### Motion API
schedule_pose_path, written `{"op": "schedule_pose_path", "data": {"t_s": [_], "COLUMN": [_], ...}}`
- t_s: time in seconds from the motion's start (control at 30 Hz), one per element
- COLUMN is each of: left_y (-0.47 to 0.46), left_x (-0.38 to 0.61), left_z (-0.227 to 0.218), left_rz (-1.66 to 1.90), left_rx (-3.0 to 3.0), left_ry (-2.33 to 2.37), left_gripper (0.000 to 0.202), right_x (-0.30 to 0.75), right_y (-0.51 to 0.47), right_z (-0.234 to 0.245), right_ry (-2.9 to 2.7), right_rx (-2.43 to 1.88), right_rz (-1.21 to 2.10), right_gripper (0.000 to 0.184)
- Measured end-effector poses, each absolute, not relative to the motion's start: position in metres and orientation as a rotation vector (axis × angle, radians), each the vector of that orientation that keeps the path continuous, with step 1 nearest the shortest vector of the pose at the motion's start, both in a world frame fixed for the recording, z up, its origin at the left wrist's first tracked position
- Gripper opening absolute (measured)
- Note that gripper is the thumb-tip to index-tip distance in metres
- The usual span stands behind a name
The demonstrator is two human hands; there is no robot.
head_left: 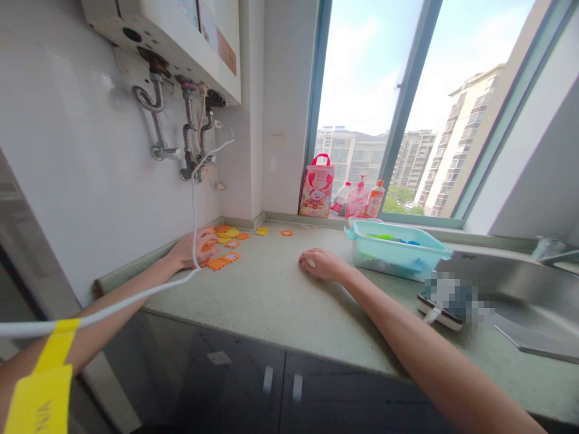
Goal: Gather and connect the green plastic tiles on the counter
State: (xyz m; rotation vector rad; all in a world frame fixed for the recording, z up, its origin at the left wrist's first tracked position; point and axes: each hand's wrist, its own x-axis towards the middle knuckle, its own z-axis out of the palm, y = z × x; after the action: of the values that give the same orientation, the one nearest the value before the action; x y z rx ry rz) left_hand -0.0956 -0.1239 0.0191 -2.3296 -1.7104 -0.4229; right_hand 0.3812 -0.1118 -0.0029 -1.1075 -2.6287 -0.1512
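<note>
My left hand (pixel 198 247) rests at the back left of the counter with its fingers stretched apart over a cluster of flat, notched orange pieces (pixel 224 260). Some of these lie under or against the fingers. Yellow notched pieces (pixel 228 234) lie among them, and one yellow piece (pixel 262 231) sits a little apart. A single orange piece (pixel 287 233) lies between my hands, farther back. My right hand (pixel 322 264) lies on the counter with curled fingers. A small whitish patch shows at its fingers, and whether it holds anything is hidden.
A turquoise plastic basin (pixel 398 247) holds colourful items, right of my right hand. Beyond it is a steel sink (pixel 520 283); a pixelated object (pixel 446 307) lies before it. Bottles (pixel 357 199) and a pink bag (pixel 316 190) line the window. A white cable (pixel 158 289) crosses my left forearm.
</note>
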Motion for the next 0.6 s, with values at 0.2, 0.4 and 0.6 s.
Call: {"op": "schedule_pose_path", "data": {"t_s": [0.2, 0.4, 0.6], "left_y": [-0.096, -0.091, -0.119], "left_x": [-0.1, -0.104, -0.096], "left_z": [0.015, 0.004, 0.018], "left_rz": [-0.218, -0.276, -0.551], "left_rx": [-2.384, -2.406, -2.422], "left_ry": [-1.837, -1.883, -1.846], "left_gripper": [0.096, 0.097, 0.08], "right_x": [0.382, 0.383, 0.383], "right_y": [-0.112, -0.106, -0.108], "right_z": [-0.003, -0.007, -0.005], "right_ry": [-2.631, -2.622, -2.628], "right_rx": [-1.125, -1.093, -1.112], "right_rz": [-0.14, -0.101, -0.1], "right_gripper": [0.03, 0.03, 0.03]}}
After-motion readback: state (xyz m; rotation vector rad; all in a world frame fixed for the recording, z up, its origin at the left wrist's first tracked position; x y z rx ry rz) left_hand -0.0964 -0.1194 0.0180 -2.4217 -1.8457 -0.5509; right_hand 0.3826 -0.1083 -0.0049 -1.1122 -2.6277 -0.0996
